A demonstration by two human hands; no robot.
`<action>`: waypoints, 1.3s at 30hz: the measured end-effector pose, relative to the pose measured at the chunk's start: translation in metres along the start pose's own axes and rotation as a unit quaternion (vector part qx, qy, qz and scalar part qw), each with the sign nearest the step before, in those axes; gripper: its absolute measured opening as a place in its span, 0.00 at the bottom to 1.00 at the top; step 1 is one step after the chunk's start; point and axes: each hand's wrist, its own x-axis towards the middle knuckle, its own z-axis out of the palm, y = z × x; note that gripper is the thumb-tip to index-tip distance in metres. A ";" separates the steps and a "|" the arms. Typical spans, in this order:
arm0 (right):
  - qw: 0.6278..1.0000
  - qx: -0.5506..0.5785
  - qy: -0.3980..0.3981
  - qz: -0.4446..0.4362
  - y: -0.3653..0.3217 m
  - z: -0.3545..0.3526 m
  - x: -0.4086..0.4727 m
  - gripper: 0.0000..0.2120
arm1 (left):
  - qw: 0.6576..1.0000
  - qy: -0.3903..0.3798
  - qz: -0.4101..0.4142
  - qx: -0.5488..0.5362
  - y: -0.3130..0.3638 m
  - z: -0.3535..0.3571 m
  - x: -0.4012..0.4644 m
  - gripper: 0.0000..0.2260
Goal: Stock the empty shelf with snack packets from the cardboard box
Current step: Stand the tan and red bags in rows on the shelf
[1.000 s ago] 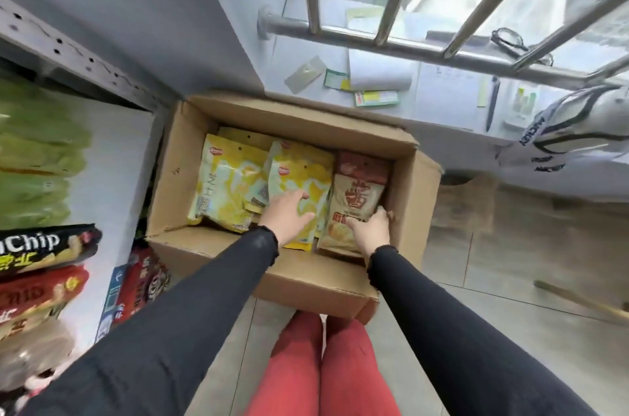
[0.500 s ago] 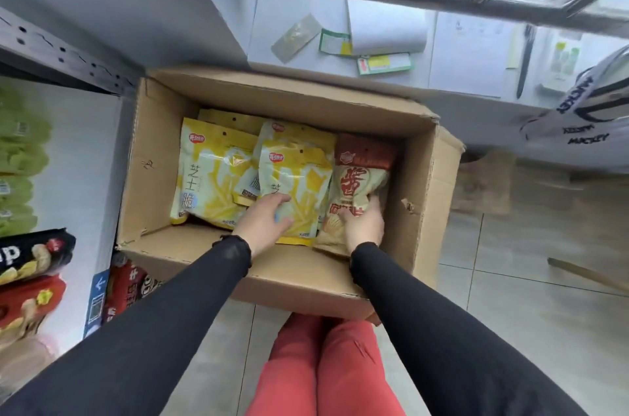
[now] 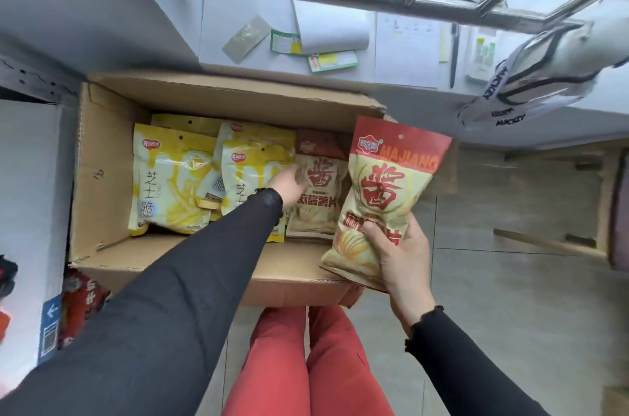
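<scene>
**Inspector:** Start nearest. What does the right hand (image 3: 403, 255) have?

**Assistant:** Its grip is closed on the red packet (image 3: 386, 201), thumb across the front near the bottom, fingers behind. The packet is clear of the cardboard box (image 3: 102, 177), held over its near right corner. My judgement: it is gripped low so the face stays readable and it can be set upright on a shelf.

**Inspector:** Orientation?

**Assistant:** Long axis runs away from the person, tilted slightly right. The red header with its hang hole points far, the sealed bottom points near. Printed face up toward the camera.

**Inspector:** Left hand (image 3: 287, 185)?

**Assistant:** Reaching into the box, fingers on the brown packet (image 3: 318, 184), at its left edge beside a yellow packet (image 3: 250, 173). Whether that grip has closed I cannot tell; the fingertips are hidden.

**Inspector:** Remaining stock?

**Assistant:** More yellow packets (image 3: 170, 177) lie flat and overlapping in the box, headers toward the far wall, so plenty is left. The box stands on the floor against a table (image 3: 408, 51) carrying papers and a pen. A shelf edge (image 3: 30, 156) shows at far left.
</scene>
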 end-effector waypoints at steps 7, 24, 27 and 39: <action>0.999 0.033 0.000 0.010 0.020 0.004 0.011 0.14 | 0.994 0.060 -0.085 -0.033 0.006 0.024 0.029 0.24; 0.999 -0.013 -0.027 -0.013 0.032 0.000 0.018 0.13 | 0.965 0.040 -0.116 -0.233 -0.016 0.068 0.034 0.36; 0.999 -0.016 -0.036 -0.019 0.026 0.000 0.019 0.13 | 0.972 0.030 -0.086 -0.218 -0.019 0.063 0.027 0.25; 0.966 0.029 -0.245 -0.072 -0.106 0.060 -0.039 0.14 | 0.891 0.190 0.042 -0.409 -0.023 -0.109 -0.223 0.13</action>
